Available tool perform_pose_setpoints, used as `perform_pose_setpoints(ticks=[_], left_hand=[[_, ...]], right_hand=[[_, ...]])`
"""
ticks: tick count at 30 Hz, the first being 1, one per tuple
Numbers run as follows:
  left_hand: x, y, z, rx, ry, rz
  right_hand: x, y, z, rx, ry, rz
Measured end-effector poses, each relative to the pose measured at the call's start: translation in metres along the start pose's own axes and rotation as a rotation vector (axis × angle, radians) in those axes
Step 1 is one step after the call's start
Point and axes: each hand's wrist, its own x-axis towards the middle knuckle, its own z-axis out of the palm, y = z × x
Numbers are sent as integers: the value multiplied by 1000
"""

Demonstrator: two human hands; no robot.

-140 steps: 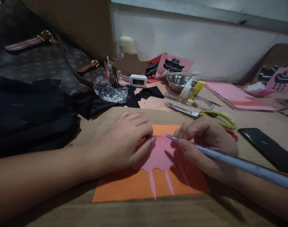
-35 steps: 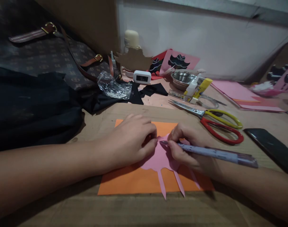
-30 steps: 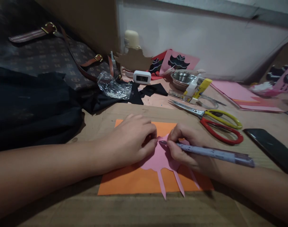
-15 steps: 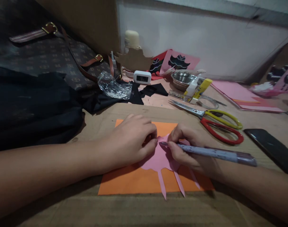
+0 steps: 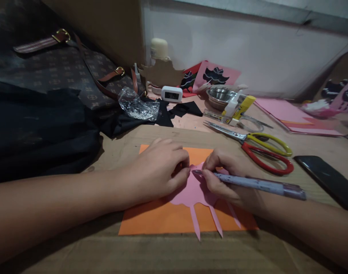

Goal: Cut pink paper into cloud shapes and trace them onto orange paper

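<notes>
A pink paper cutout [image 5: 185, 192] with a scalloped edge and thin pointed strips lies on a sheet of orange paper [image 5: 154, 220]. My left hand [image 5: 165, 167] presses on the cutout's left part, its fingers curled and the thumb close to the forefinger. Pinched in my right hand [image 5: 225, 175] is a pen [image 5: 256, 182], its tip at the pink paper near the upper middle. Both hands cover parts of the cutout, so its full outline is hidden.
Scissors [image 5: 248, 142] with yellow and red handles lie beyond my right hand, near a black phone [image 5: 325, 179]. Farther back are a metal bowl [image 5: 219, 99], a glue stick [image 5: 245, 106], a digital clock [image 5: 172, 94] and a plastic bag [image 5: 138, 106]. Dark cloth [image 5: 39, 133] fills the left.
The pen's rear end has tilted slightly and shifted a little left, while its tip stays almost in place. My left hand and the papers look nearly unmoved.
</notes>
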Motion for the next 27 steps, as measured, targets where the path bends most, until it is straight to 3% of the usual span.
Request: perform_pose_setpoints(ticks=[17,20,23,27], left_hand=[[-1,0,0,12,7,-1],[-1,2,-2,-16,30,5],[-3,3,-6,-24,127,31],[-5,1,-14,15,258,129]], right_hand=[[-4,0,-5,102,-73,74],[-8,-1,-9,216,103,7],[-6,0,-12,280,345,-85],[4,3,-17,26,433,-109]])
